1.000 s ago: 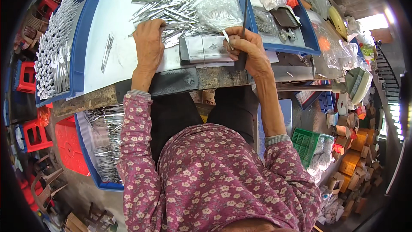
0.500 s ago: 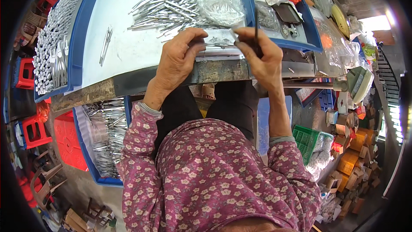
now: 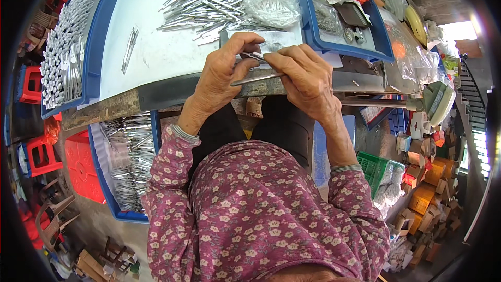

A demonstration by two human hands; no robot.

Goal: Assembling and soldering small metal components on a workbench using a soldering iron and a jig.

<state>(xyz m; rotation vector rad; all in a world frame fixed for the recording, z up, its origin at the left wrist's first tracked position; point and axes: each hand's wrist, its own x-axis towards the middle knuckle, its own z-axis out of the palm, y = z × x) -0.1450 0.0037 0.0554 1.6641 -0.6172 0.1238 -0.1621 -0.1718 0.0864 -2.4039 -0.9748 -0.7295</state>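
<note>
Thumb and index of my left hand [image 3: 218, 79] pinch the left end of a thin silvery metal part [image 3: 254, 56] above the table's front edge. Closed around a slim grey metal tool [image 3: 259, 77], my right hand [image 3: 308, 79] touches the right end of that part with its fingertips. The tool's shaft points left, just below the part; the rest of it is hidden in the hand, so its kind does not show. Beyond my hands lies a loose pile of slim metal parts [image 3: 201, 10], next to a clear plastic bag [image 3: 271, 2] with small pieces.
A blue tray [image 3: 94, 68] of upright white-and-silver strips stands at the left. Another blue tray [image 3: 342, 49] at the right holds bags and a dark dish. Two loose strips [image 3: 130, 50] lie on the white tabletop [image 3: 162, 62]. Below left is a bin [image 3: 120, 213] of metal parts.
My right hand has moved down and turned over; the tool, upright before, now points left below the part. Both hands have come closer together.
</note>
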